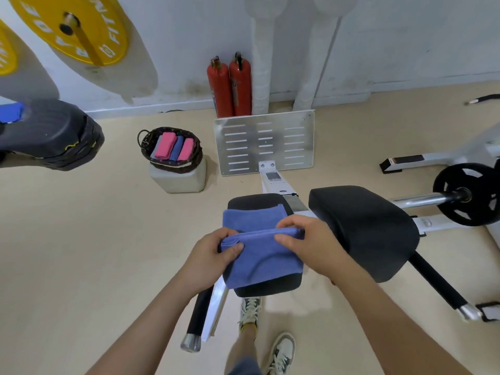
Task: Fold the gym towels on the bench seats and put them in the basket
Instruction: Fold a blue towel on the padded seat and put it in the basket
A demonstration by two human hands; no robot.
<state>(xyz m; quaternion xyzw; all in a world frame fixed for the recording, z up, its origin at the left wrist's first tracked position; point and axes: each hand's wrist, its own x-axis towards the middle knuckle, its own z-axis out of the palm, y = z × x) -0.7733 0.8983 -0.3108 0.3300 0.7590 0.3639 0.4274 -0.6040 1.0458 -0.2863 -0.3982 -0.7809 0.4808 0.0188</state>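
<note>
Both hands, left hand (216, 251) and right hand (305, 240), grip the blue towel (263, 262) on the table (267, 289); align edges squarely before pressing the fold flat.

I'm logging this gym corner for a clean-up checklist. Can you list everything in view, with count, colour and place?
towel being folded: 1, blue, on the near seat pad
seat pads: 2, black, centre and right
basket: 1, dark wicker, on a pale container, left of the footplate
folded towels in basket: about 4, pink, blue and grey
footplate: 1, silver, by the wall
fire extinguishers: 2, red, against the wall
weight plates: yellow upper left; black one far right
shoes: 2, white, bottom
left hand: gripping the towel's left edge
right hand: gripping its right edge
</note>
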